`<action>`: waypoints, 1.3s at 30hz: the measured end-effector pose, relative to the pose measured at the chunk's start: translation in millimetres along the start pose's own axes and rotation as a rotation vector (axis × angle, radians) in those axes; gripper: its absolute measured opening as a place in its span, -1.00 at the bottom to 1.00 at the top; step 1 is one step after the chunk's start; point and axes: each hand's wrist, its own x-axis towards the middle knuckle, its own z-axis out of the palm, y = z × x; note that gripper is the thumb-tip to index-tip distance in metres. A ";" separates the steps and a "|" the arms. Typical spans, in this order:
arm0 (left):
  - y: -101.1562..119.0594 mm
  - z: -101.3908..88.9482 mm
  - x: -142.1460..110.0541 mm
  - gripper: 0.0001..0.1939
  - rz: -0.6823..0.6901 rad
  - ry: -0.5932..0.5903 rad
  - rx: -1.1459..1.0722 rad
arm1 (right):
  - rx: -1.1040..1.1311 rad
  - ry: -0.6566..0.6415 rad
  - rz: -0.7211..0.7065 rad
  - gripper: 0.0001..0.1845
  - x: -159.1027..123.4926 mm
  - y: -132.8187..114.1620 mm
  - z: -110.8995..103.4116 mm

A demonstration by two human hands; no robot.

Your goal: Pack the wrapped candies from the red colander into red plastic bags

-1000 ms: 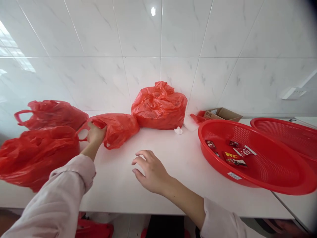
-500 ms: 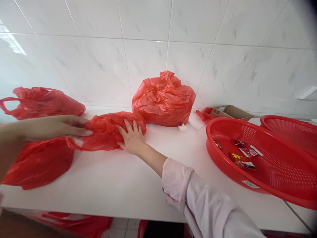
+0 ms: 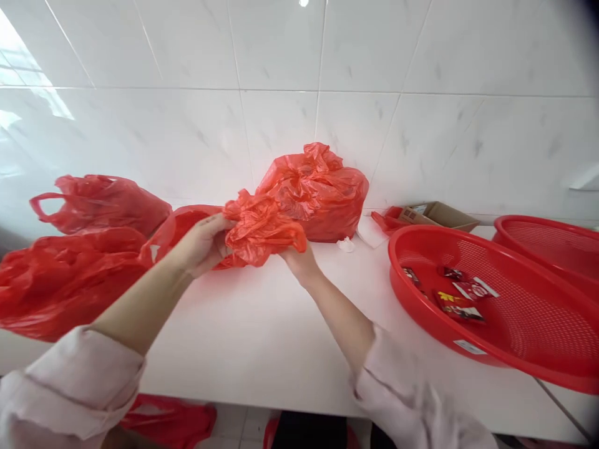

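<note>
Crumpled bag (image 3: 262,229): held above the bench (image 3: 262,337), before the knotted bag (image 3: 322,196) at the back edge | left hand (image 3: 203,243): thumb and fingers pinching its left side | right hand (image 3: 300,259): at its right underside, fingers hidden, cannot tell grip | basket (image 3: 538,318): right, packets (image 3: 461,307) inside

A tiled wall (image 3: 187,137) and white table (image 3: 262,343) suggest a plain workroom.
</note>
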 end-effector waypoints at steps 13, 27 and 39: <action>-98.3 81.0 -18.1 -0.80 -0.271 -0.347 0.059 | 0.391 0.909 0.095 -0.72 -182.8 -34.0 -126.5; -132.0 123.8 -121.4 -0.82 0.421 0.185 0.804 | 0.117 0.879 0.263 -0.59 -217.7 -38.6 -103.0; -177.4 103.8 -92.9 -0.69 0.436 -0.029 1.175 | -0.719 0.492 0.090 -0.59 -259.4 -99.1 -90.4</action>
